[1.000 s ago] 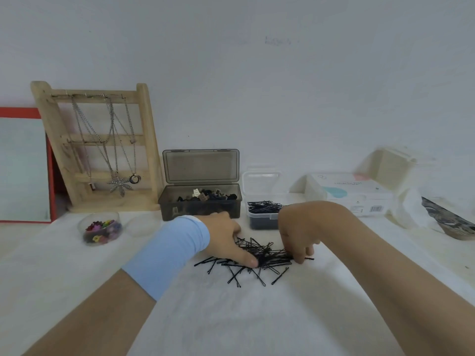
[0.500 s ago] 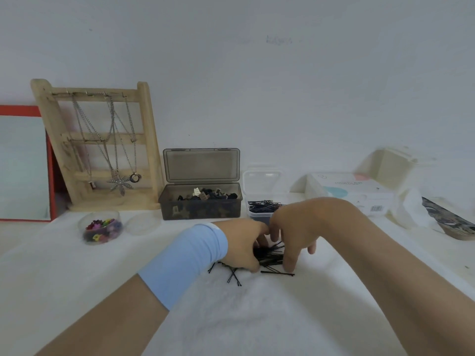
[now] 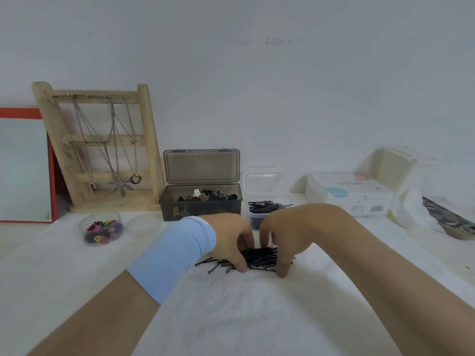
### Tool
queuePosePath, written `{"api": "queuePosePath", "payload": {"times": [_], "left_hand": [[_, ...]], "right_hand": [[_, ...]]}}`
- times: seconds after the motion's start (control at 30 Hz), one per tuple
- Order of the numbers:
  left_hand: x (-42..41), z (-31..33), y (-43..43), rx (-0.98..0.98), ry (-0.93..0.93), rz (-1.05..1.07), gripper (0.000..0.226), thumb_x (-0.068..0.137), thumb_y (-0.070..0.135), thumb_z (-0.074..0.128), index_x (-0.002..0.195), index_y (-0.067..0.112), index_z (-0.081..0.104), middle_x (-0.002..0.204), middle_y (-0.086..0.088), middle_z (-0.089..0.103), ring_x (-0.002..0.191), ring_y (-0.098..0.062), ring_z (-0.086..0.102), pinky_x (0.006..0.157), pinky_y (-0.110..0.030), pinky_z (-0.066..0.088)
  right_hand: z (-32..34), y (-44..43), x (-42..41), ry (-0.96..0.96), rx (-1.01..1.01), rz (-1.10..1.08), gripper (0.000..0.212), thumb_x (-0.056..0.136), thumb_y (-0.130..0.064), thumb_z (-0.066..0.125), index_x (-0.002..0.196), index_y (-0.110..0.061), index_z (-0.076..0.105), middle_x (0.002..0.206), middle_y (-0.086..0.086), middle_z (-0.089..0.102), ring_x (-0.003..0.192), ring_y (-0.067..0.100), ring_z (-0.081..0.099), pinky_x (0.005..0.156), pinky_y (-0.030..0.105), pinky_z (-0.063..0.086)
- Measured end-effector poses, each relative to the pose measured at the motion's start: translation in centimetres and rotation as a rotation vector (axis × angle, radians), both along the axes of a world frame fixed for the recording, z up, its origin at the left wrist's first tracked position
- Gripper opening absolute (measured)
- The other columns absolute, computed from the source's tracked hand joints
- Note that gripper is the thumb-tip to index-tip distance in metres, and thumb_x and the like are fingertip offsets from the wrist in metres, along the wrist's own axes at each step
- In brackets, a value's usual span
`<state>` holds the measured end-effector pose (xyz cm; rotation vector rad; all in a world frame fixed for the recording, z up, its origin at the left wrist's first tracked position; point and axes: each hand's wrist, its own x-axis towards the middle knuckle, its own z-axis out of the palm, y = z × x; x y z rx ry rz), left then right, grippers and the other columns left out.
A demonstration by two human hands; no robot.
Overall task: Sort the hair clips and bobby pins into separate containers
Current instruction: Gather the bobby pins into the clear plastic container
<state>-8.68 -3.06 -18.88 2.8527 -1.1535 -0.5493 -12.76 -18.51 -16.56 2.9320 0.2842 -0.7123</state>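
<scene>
1. L hand (image 3: pixel 229 238) & R hand (image 3: pixel 291 233): fingers curled, both gripping bobby pin pile (image 3: pixel 260 258) between them on desk (image 3: pixel 231 317).
2. Clear tub (image 3: pixel 256 217) w/ more pins: just behind hands.
3. Grey box (image 3: pixel 180 209) w/ hair clips (image 3: pixel 208 196): beside tub, lid up.

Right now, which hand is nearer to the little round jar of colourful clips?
Left. The left hand is at the bobby pin pile, to the right of the jar; the right hand is on the pile's other side, farther off.
</scene>
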Motion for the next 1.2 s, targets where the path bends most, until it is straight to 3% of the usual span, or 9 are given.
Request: {"api": "queuePosePath", "payload": {"times": [0.2,0.37,0.43,0.63,0.77,0.87,1.0,1.1,1.2], "left_hand": [[0.3,0.9,1.2,0.079,0.100,0.093,0.082,0.065,0.062,0.079,0.136,0.040,0.046,0.125,0.018,0.053,0.115,-0.012,0.054,0.101,-0.037,0.048],[0.0,-0.1,0.3,0.033,-0.020,0.048,0.073,0.068,0.059,0.080,0.129,0.028,0.057,0.109,0.013,0.057,0.098,-0.013,0.058,0.093,-0.031,0.051],[0.2,-0.3,0.0,-0.020,-0.047,0.017,0.061,0.074,0.051,0.078,0.127,0.025,0.063,0.108,0.011,0.064,0.093,-0.012,0.060,0.085,-0.026,0.051],[0.1,-0.2,0.1,-0.096,-0.010,-0.021,0.045,0.081,0.042,0.076,0.123,0.029,0.068,0.096,0.017,0.065,0.079,-0.003,0.058,0.075,-0.017,0.044],[0.5,0.5,1.1,-0.014,0.015,0.045,0.065,0.070,0.052,0.081,0.128,0.031,0.062,0.116,0.015,0.065,0.102,-0.010,0.062,0.093,-0.028,0.051],[1.0,0.4,1.6,0.020,-0.052,0.072,0.045,0.073,0.047,0.080,0.114,0.031,0.072,0.099,0.018,0.068,0.094,-0.009,0.064,0.088,-0.029,0.055],[1.0,-0.1,1.1,-0.099,-0.018,0.062,0.023,0.080,0.039,0.076,0.100,0.030,0.078,0.090,0.015,0.072,0.085,-0.011,0.065,0.081,-0.026,0.054],[0.8,0.2,1.3,-0.092,0.023,0.055,0.022,0.083,0.037,0.070,0.104,0.032,0.077,0.096,0.016,0.073,0.091,-0.011,0.066,0.090,-0.031,0.054],[0.9,0.9,1.9,-0.068,0.073,0.114,0.027,0.082,0.044,0.064,0.106,0.039,0.074,0.099,0.020,0.068,0.094,-0.009,0.063,0.091,-0.028,0.052]], "right_hand": [[-1.3,-0.5,1.2,-0.064,0.010,-0.005,0.037,0.068,-0.027,0.084,0.102,-0.027,0.071,0.091,-0.003,0.074,0.079,0.018,0.070,0.068,0.029,0.055],[-1.4,-0.3,1.3,-0.080,0.306,-0.006,0.027,0.075,-0.014,0.081,0.099,-0.023,0.073,0.089,0.001,0.075,0.058,0.012,0.068,0.060,0.022,0.057],[-0.7,-0.5,1.2,-0.103,0.334,-0.019,0.033,0.076,-0.016,0.081,0.108,-0.021,0.072,0.093,-0.003,0.072,0.060,0.011,0.070,0.058,0.018,0.055],[-0.5,-0.6,0.4,0.029,0.111,-0.132,0.080,0.059,-0.055,0.087,0.128,-0.028,0.057,0.114,-0.004,0.068,0.066,0.013,0.074,0.079,0.031,0.058],[-1.5,0.3,0.9,-0.065,0.189,-0.040,0.044,0.065,-0.041,0.087,0.102,-0.025,0.069,0.093,-0.003,0.074,0.064,0.013,0.073,0.061,0.023,0.052],[-1.5,0.6,0.9,-0.132,0.231,0.031,0.016,0.071,-0.033,0.084,0.073,-0.030,0.068,0.074,-0.004,0.072,0.062,0.013,0.065,0.055,0.021,0.044],[-1.5,0.8,0.7,-0.175,0.220,0.072,0.026,0.072,-0.038,0.084,0.094,-0.027,0.077,0.091,-0.004,0.075,0.080,0.015,0.064,0.058,0.021,0.043],[-1.5,1.1,0.8,-0.179,0.170,0.127,0.033,0.074,-0.037,0.082,0.105,-0.024,0.076,0.088,-0.003,0.072,0.077,0.017,0.059,0.054,0.021,0.039],[-1.6,1.5,0.9,-0.225,0.135,0.133,0.052,0.075,-0.036,0.082,0.123,-0.025,0.068,0.104,-0.003,0.069,0.085,0.015,0.052,0.067,0.024,0.042]]}}
